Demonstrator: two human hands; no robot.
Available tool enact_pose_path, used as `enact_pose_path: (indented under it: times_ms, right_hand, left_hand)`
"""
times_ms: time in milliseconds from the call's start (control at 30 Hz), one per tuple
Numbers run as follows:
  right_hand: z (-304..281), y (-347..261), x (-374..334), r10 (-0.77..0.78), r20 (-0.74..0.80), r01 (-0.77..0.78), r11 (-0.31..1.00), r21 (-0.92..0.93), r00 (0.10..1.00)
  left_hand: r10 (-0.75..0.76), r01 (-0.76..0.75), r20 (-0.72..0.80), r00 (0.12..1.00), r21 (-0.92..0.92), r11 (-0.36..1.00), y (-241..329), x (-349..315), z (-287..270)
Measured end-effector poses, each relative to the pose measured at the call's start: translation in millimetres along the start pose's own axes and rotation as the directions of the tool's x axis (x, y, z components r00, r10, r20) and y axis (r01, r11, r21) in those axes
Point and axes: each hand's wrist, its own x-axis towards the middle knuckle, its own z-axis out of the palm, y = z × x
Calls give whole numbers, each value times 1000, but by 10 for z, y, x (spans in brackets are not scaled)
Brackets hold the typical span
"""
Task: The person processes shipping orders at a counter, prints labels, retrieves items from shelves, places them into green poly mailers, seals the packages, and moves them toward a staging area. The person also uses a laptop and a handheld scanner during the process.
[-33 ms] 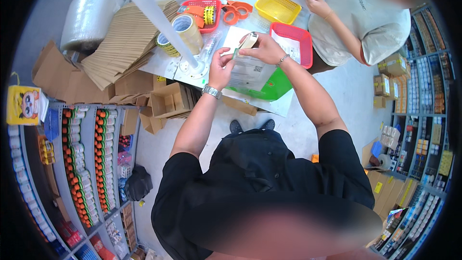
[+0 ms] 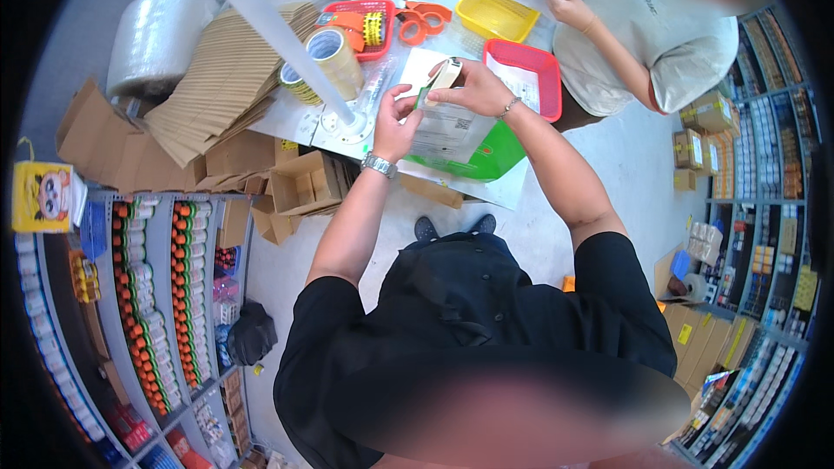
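Over the near part of the table, my right hand (image 2: 476, 91) is closed on a small cream-coloured box (image 2: 446, 75) with a green end, held tilted. My left hand (image 2: 398, 119) is beside that green end, its fingers curled but apart; whether a fingertip touches the box is hard to tell. Below both hands lies a clear plastic bag with a printed white sheet (image 2: 445, 132). A green packet or sheet (image 2: 499, 154) lies partly under it, at the table's near edge.
A red basket (image 2: 549, 107) stands right of my hands, with a yellow basket (image 2: 498, 13) behind. Left are tape rolls (image 2: 333, 56), a white post (image 2: 269, 35) and cardboard sheets (image 2: 230, 69). Orange scissors (image 2: 415, 26) lie farther back. A co-worker (image 2: 638, 43) holds papers at the right.
The small box has turned slightly in my right hand, and its green end shows more. My left fingers have drawn a little away from it. The co-worker's papers have shifted slightly.
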Motion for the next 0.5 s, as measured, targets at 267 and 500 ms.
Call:
enact_pose_path:
  times_ms: [267,500]
  right_hand:
    - [-804,-283,-743,-77,-142,38,964,-262,987]
    - [-980,-48,-1162,-31,-279,-16,986,-165,960]
  left_hand:
    - [225,-506,458,860,716,480,796,368,300]
    - [-23,-685,706,707,693,224,627,485,1216]
